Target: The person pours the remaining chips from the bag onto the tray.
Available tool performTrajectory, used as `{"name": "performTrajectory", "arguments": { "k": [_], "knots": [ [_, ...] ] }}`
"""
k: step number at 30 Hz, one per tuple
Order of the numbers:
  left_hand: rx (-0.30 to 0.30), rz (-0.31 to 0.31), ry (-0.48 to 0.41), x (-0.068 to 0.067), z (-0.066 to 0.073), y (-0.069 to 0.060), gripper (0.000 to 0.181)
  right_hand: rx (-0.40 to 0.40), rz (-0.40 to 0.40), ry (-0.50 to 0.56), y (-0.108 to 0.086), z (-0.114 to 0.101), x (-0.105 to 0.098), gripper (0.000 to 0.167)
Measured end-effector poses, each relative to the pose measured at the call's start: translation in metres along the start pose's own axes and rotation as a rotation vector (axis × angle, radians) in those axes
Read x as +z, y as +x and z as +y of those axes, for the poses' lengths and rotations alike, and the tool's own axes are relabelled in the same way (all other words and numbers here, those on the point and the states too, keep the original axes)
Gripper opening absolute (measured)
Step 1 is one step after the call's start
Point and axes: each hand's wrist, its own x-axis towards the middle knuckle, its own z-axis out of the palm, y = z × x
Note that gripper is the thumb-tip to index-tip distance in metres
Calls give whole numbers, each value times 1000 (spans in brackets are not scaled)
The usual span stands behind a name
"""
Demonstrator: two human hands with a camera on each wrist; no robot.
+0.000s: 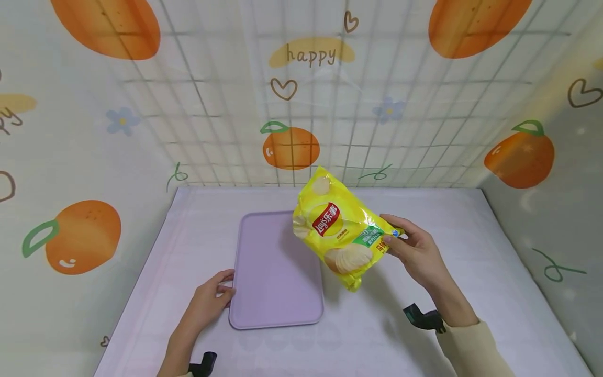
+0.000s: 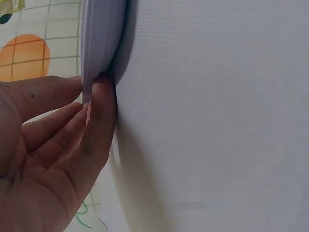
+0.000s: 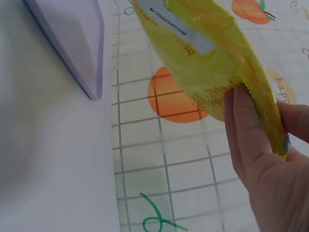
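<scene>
A yellow bag of potato chips (image 1: 346, 228) hangs in the air above the right edge of a lavender tray (image 1: 273, 272). My right hand (image 1: 416, 251) pinches the bag by its right end, thumb on the printed front. In the right wrist view, the fingers (image 3: 248, 121) lie against the back of the chip bag (image 3: 203, 58). At the tray's left edge, my left hand (image 1: 207, 301) holds the rim. The left wrist view has the thumb above the rim of the tray (image 2: 99, 43) and a finger (image 2: 99, 111) under it. The tray's surface carries nothing.
A white-covered table (image 1: 395, 324) lies under everything. Patterned curtains with oranges (image 1: 292, 148) and a grid rise behind it and along both sides. Black wrist mounts (image 1: 424, 318) are strapped to both forearms. The bag's shadow falls on the tray and table.
</scene>
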Motion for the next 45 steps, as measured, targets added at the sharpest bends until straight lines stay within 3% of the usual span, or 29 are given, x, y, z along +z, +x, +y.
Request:
{"name": "performTrajectory", "arguments": {
  "k": [13, 26, 45],
  "knots": [
    [-12, -7, 7, 1, -5, 1, 48, 35, -33, -33, 9, 0, 12, 46],
    [-1, -4, 5, 1, -4, 0, 48, 60, -53, -152, 12, 0, 19, 45],
    [14, -13, -27, 0, -6, 0, 48, -22, -62, -320, 9, -10, 33, 48]
  ]
}}
